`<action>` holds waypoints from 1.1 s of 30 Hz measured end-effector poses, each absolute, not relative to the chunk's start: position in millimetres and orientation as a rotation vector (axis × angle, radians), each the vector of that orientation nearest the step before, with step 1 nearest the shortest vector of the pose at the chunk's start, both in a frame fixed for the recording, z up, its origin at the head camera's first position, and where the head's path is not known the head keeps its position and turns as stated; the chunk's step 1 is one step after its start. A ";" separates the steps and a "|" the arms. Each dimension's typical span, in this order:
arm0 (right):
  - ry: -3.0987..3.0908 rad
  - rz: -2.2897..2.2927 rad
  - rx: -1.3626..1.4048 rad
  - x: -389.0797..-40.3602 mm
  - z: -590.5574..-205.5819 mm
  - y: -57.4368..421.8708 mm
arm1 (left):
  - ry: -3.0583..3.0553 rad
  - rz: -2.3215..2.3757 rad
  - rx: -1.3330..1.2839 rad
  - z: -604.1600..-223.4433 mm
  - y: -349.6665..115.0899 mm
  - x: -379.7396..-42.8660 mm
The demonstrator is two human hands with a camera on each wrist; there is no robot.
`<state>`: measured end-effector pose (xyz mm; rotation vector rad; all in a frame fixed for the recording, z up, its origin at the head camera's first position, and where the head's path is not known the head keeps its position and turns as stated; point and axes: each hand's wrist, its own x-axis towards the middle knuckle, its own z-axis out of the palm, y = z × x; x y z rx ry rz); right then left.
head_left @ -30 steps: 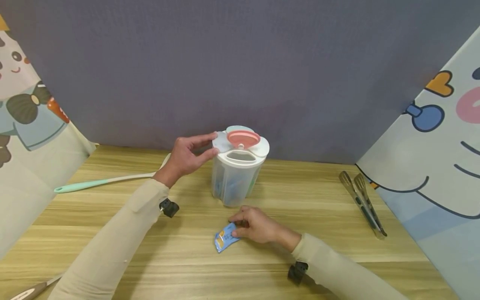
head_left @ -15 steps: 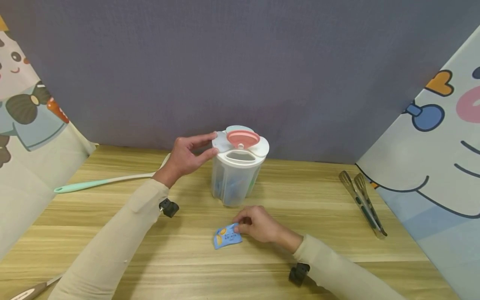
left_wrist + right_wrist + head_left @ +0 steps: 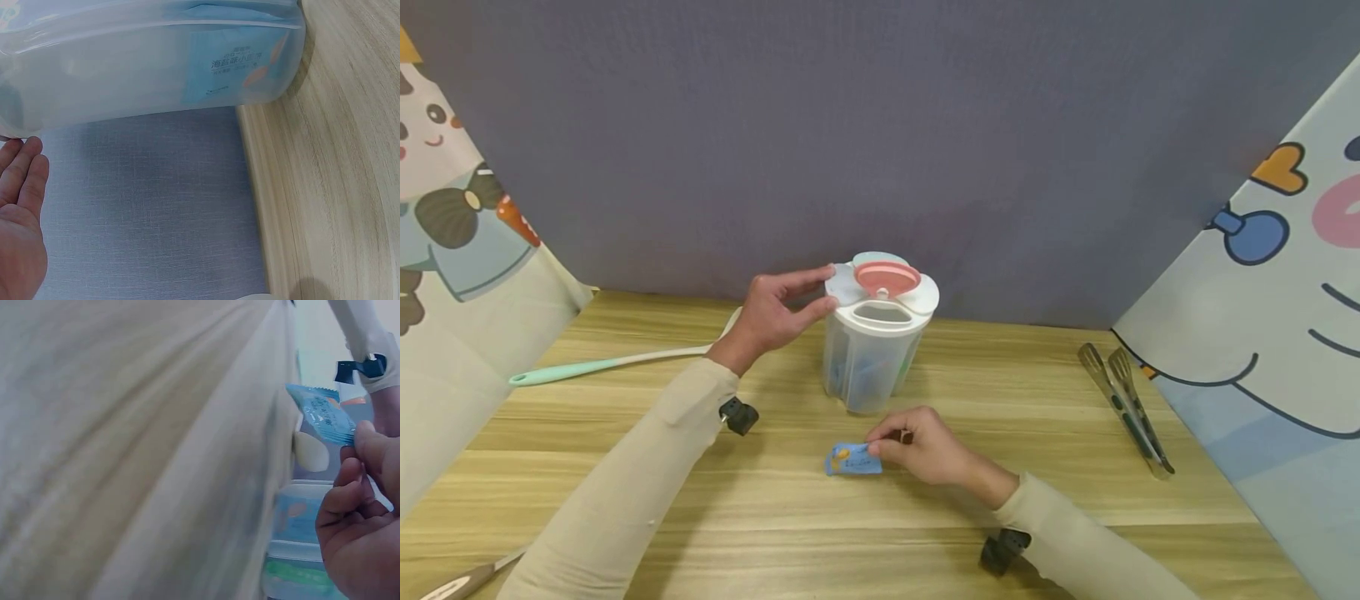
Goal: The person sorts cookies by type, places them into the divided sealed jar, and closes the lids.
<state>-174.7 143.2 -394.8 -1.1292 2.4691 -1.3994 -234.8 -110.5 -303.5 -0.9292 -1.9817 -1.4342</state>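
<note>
A divided clear plastic storage container (image 3: 865, 367) with a white, petal-flapped lid stands against the grey back panel. Its red flap (image 3: 887, 279) is raised over an opening. Blue packets (image 3: 231, 62) show through the wall, and something green (image 3: 300, 573) sits in another compartment. My left hand (image 3: 775, 310) touches the lid's left edge, thumb and fingers nearly straight. In front of the container, my right hand (image 3: 925, 450) pinches one corner of a small blue snack packet (image 3: 852, 459) between thumb and fingers. Close up, the right wrist view shows this sealed packet (image 3: 324, 415) pointing away from the fingertips.
Behind the left forearm lies a spatula-like utensil (image 3: 568, 372) with a mint handle. Metal tongs (image 3: 1127, 408) lie at the right of the wooden table (image 3: 1000, 383). A brown-handled utensil (image 3: 463, 582) reaches in at the lower left. Patterned panels flank both sides.
The right hand has shifted slightly right and up, and the packet in it has turned and risen to a flatter-looking angle. The left hand and the container have stayed put.
</note>
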 end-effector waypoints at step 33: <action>2.558 -2.335 -1.378 -213.9 -281.1 157.5 | -1.958 -1.464 -0.942 -304.4 -111.0 -238.4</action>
